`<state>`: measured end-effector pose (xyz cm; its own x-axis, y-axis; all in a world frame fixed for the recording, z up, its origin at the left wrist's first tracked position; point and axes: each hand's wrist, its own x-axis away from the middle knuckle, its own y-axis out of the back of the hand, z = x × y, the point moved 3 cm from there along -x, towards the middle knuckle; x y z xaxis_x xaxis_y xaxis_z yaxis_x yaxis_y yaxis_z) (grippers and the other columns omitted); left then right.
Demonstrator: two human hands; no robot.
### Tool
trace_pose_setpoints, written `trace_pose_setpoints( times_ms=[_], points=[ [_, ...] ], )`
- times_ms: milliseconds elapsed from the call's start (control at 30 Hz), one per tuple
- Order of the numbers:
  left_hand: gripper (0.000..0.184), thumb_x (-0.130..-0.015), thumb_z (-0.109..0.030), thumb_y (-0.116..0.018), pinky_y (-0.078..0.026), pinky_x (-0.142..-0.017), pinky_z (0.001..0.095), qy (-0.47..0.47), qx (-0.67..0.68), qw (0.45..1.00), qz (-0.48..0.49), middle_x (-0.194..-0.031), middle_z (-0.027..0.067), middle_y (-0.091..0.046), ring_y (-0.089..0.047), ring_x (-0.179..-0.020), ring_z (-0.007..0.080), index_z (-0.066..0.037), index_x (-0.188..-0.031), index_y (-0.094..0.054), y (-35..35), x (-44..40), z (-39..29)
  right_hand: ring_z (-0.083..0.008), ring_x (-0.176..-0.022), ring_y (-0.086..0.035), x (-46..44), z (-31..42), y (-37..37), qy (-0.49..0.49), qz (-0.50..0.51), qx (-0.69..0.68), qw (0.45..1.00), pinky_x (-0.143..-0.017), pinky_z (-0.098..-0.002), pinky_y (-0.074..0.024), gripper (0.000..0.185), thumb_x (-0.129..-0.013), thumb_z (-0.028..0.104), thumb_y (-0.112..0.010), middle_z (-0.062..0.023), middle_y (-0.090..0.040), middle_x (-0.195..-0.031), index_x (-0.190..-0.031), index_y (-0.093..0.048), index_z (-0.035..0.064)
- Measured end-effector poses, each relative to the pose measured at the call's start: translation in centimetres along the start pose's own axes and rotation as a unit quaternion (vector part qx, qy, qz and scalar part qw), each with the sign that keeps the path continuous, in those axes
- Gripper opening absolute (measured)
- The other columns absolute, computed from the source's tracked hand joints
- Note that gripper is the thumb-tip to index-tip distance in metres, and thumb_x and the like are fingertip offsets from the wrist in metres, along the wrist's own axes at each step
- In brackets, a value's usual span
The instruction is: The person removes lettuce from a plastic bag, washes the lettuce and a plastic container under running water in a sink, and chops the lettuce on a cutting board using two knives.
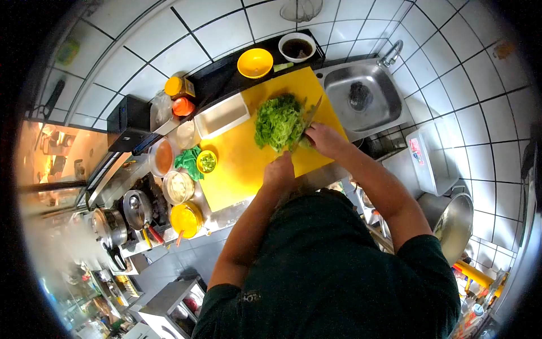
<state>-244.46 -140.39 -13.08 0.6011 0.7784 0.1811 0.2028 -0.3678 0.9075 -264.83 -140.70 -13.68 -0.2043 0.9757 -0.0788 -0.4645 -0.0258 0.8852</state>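
A heap of chopped green lettuce [278,121] lies on the yellow cutting board [237,172]. My right hand [324,140] is closed around the handle of a knife [313,112], whose blade points away from me along the right side of the heap. At the near edge of the greens, my left hand [279,170] has its fingers curled in against the lettuce; the fingertips are partly hidden. A white rectangular tray [223,117] rests on the far left part of the board.
Right of the board is a steel sink [389,101] with a dark scrubber [359,96]. Behind stand a yellow bowl [255,62] and a white bowl of dark liquid [297,47]. At left are a small cup of chopped greens [206,162], a green cloth [187,163], several tubs and pans.
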Motion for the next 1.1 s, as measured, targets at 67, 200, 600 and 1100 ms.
trace_pose_setpoints(
  times_ms=[67, 200, 600, 1100],
  points=[
    [0.015, -0.093, -0.014, -0.048, -0.055, -0.069, 0.0515, -0.007, 0.001, 1.000, 0.016, -0.082, 0.0243, -0.068, -0.068, -0.078, 0.0416, -0.002, -0.100, -0.053, -2.9, -0.7, 2.5, -0.0414, -0.093, -0.060, 0.0, 0.5, 0.9, 0.021, -0.005, 0.023, 1.000, -0.080, -0.0502, -0.0501, 0.019, -0.085, 0.015, -0.065, -0.0191, -0.058, -0.099, -0.099, -0.059, 0.0023],
    [0.013, -0.091, -0.013, -0.048, -0.054, -0.067, 0.0529, 0.047, 0.056, 0.997, -0.004, -0.080, 0.0246, -0.067, -0.068, -0.076, 0.0428, -0.003, -0.099, -0.052, -0.5, -0.2, 3.3, -0.0415, -0.094, -0.060, 0.4, 0.8, 0.5, -0.102, -0.006, 0.016, 0.995, -0.079, -0.0502, -0.0502, 0.024, -0.088, 0.019, -0.065, -0.0195, -0.058, -0.100, -0.103, -0.057, 0.0016],
    [0.009, -0.091, -0.012, -0.049, -0.054, -0.063, 0.0517, 0.019, 0.038, 0.997, -0.063, -0.077, 0.0217, -0.066, -0.067, -0.071, 0.0409, -0.004, -0.094, -0.051, 1.1, 1.1, 1.3, -0.0420, -0.093, -0.059, -0.3, -0.2, -0.9, -0.012, -0.036, -0.003, 0.999, -0.078, -0.0505, -0.0490, 0.020, -0.083, 0.012, -0.067, -0.0197, -0.058, -0.097, -0.098, -0.058, 0.0028],
    [0.016, -0.095, -0.016, -0.045, -0.053, -0.068, 0.0558, 0.045, 0.047, 0.997, -0.033, -0.083, 0.0255, -0.067, -0.067, -0.076, 0.0459, -0.002, -0.098, -0.052, 1.3, 1.0, 0.5, -0.0433, -0.103, -0.061, -1.7, -0.1, 0.2, 0.021, 0.037, 0.027, 0.999, -0.090, -0.0513, -0.0504, 0.031, -0.083, 0.006, -0.059, -0.0255, -0.059, -0.111, -0.112, -0.058, 0.0002]
  ],
)
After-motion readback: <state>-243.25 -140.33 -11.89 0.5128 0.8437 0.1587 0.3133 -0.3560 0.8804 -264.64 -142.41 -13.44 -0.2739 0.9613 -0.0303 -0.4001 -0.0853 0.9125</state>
